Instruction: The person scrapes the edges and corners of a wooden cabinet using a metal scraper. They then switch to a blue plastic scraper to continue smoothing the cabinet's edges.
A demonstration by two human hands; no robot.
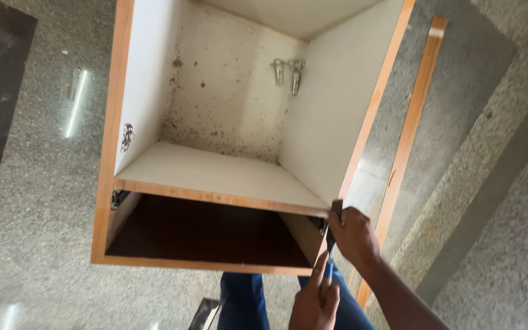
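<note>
a: on the stone floor (38, 201) lies the cabinet (362, 122), open face up, its wood-banded edges all bare. there is open floor to its left; on the right a long strip (414, 122) runs just beside it.

b: and the hands?

a: at the near right corner. the right hand (354, 235) is closed round a tool (335, 221) whose dark tip touches the end of the shelf (215, 174). the left hand (314, 300) sits just below, fingers curled, one finger up along the tool's shaft; whether it truly grips i cannot tell.

b: anything inside?

a: the upper bay holds nothing loose, only brown specks on its white back and two metal hinges (287, 72) on the far wall. another hinge (127, 137) sits on the left side. the lower bay is dark brown and shadowed. blue trouser legs (239, 299) stand below.
</note>
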